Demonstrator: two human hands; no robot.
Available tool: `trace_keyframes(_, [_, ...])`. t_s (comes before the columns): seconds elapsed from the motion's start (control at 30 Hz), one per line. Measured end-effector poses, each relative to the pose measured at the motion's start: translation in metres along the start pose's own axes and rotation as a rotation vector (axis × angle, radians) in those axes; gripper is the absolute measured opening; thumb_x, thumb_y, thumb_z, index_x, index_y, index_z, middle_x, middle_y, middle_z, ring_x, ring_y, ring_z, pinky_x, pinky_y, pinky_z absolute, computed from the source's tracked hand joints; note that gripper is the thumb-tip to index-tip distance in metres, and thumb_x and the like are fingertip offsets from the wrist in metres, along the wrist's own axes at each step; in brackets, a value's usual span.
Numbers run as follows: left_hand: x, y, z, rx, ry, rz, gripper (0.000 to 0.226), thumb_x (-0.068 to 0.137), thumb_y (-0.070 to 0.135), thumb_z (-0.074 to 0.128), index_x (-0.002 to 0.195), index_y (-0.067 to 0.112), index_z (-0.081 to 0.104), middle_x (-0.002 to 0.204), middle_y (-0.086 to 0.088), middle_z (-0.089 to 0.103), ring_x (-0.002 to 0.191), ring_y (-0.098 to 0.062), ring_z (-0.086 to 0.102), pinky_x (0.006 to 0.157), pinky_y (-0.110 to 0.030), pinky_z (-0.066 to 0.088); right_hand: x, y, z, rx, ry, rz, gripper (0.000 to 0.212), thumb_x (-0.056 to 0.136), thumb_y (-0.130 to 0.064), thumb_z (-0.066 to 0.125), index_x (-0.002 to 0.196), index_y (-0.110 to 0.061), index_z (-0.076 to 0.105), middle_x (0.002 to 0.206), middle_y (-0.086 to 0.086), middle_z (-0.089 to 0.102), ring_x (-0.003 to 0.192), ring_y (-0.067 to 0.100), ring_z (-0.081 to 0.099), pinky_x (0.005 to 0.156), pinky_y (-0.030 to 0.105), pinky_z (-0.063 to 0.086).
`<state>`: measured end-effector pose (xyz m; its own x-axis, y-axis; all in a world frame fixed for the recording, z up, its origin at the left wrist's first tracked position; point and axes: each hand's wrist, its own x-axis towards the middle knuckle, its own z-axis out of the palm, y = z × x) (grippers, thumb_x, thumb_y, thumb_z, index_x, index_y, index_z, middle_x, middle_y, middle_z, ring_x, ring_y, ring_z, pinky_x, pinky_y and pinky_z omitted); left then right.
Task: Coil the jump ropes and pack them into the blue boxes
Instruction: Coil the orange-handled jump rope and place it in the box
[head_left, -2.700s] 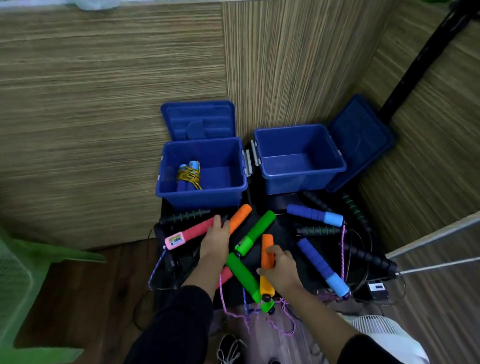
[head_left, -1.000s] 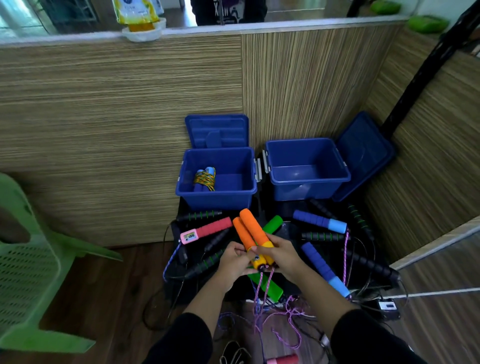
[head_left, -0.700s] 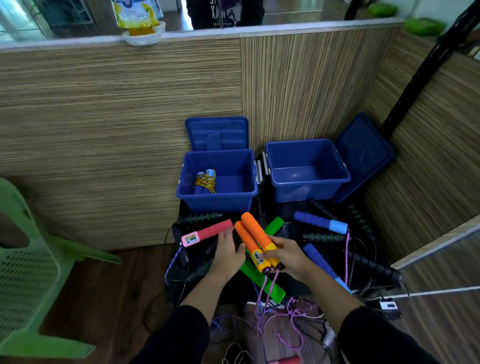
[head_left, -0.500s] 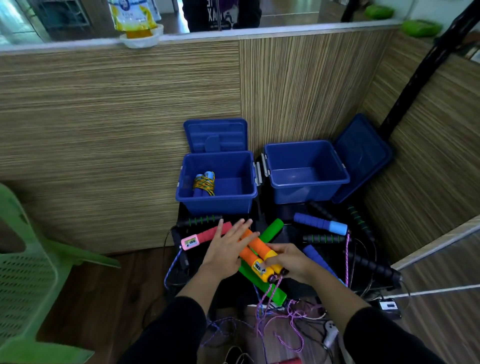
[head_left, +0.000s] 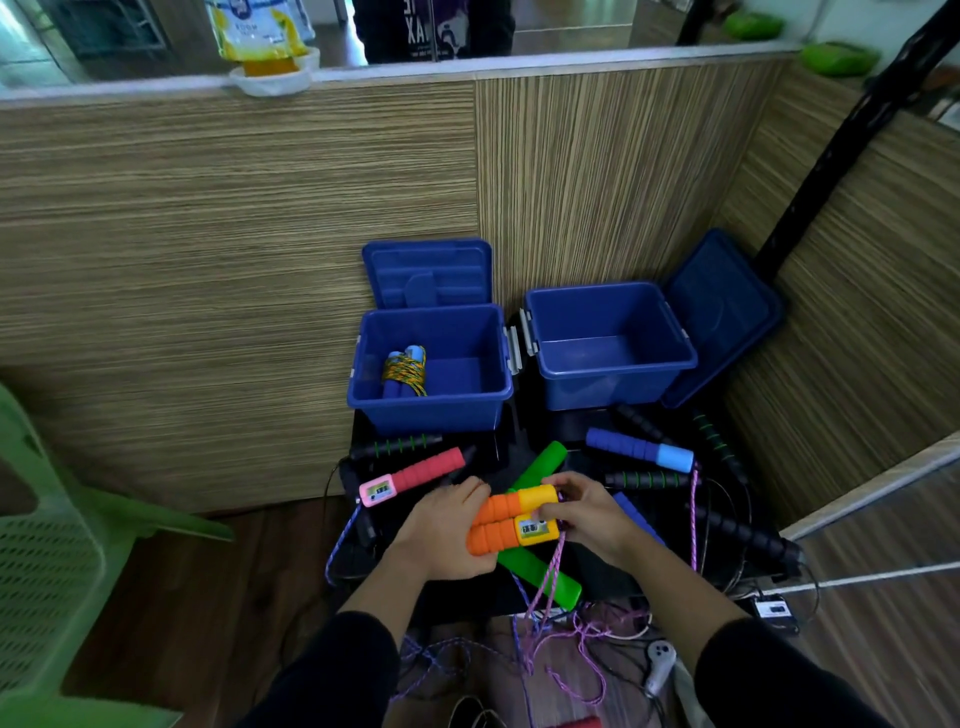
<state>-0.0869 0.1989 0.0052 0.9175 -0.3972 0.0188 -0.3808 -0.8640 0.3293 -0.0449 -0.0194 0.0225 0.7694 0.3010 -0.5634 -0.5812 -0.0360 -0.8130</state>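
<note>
The left hand (head_left: 441, 530) curls round the foam ends of two orange foam jump-rope handles (head_left: 511, 522) held side by side, while the right hand (head_left: 592, 514) pinches their yellow caps, purple cord (head_left: 545, 587) trailing down. Beneath them lies a low black surface (head_left: 597, 582) strewn with other handles, bearing two open blue plastic boxes (head_left: 431, 410); the left one holds a coiled blue-handled rope (head_left: 405, 371). Striped wood-grain wall panels (head_left: 234, 260) enclose the corner, with a green plastic chair (head_left: 47, 545) on brown flooring at left.

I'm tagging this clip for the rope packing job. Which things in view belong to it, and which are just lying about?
Belongs to the job:
- orange handles, held side by side by left hand and right hand
- purple rope hanging from them
- left blue box, holding a coiled rope
- right blue box
- loose pink handle, green handle

Lying about:
- green chair
- white controller
</note>
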Motion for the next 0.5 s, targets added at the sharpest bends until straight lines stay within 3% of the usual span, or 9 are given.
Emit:
trace_keyframes(0.07, [0.0, 0.004, -0.001, -0.058, -0.034, -0.048, 0.079, 0.065, 0.057, 0.053, 0.133, 0.017, 0.046, 0.122, 0.004, 0.055, 0.097, -0.021, 0.063, 0.082, -0.036, 0.052, 0.0, -0.002, 0.001, 0.049, 0.011, -0.032, 0.045, 0.074, 0.008, 0.072, 0.113, -0.005, 0.053, 0.097, 0.009, 0.06, 0.083, 0.021, 0.065, 0.066, 0.031, 0.055])
trace_keyframes(0.13, [0.0, 0.007, 0.0, -0.01, 0.029, -0.023, 0.085, 0.067, 0.058, 0.05, 0.143, 0.024, 0.037, 0.122, 0.004, 0.059, 0.094, -0.021, 0.066, 0.077, -0.035, 0.054, 0.0, -0.005, 0.002, 0.094, 0.022, -0.056, 0.047, 0.075, 0.003, 0.073, 0.117, -0.003, 0.052, 0.097, 0.009, 0.06, 0.082, 0.02, 0.065, 0.066, 0.03, 0.055])
trace_keyframes(0.23, [0.003, 0.014, -0.008, 0.018, 0.048, -0.072, 0.084, 0.069, 0.062, 0.039, 0.148, 0.036, 0.029, 0.116, 0.004, 0.058, 0.09, -0.024, 0.065, 0.076, -0.033, 0.051, -0.002, -0.009, 0.005, 0.16, 0.002, -0.081, 0.047, 0.079, -0.014, 0.073, 0.119, -0.001, 0.054, 0.105, 0.013, 0.063, 0.089, 0.021, 0.065, 0.074, 0.032, 0.055])
trace_keyframes(0.33, [0.002, 0.016, -0.017, -0.009, 0.079, -0.124, 0.076, 0.071, 0.061, 0.04, 0.144, 0.053, 0.022, 0.112, 0.008, 0.055, 0.082, -0.021, 0.064, 0.071, -0.03, 0.049, -0.006, -0.012, 0.007, 0.145, -0.035, -0.068, 0.039, 0.085, -0.031, 0.066, 0.113, -0.005, 0.06, 0.097, 0.008, 0.068, 0.089, 0.022, 0.065, 0.09, 0.04, 0.052])
trace_keyframes(0.5, [0.003, 0.02, -0.025, -0.01, 0.112, -0.177, 0.076, 0.076, 0.06, 0.046, 0.143, 0.057, 0.008, 0.107, 0.009, 0.054, 0.075, -0.019, 0.063, 0.063, -0.029, 0.049, -0.01, -0.019, 0.013, 0.089, -0.062, -0.087, 0.031, 0.092, -0.034, 0.055, 0.104, -0.008, 0.065, 0.072, -0.003, 0.061, 0.065, 0.014, 0.056, 0.079, 0.036, 0.051])
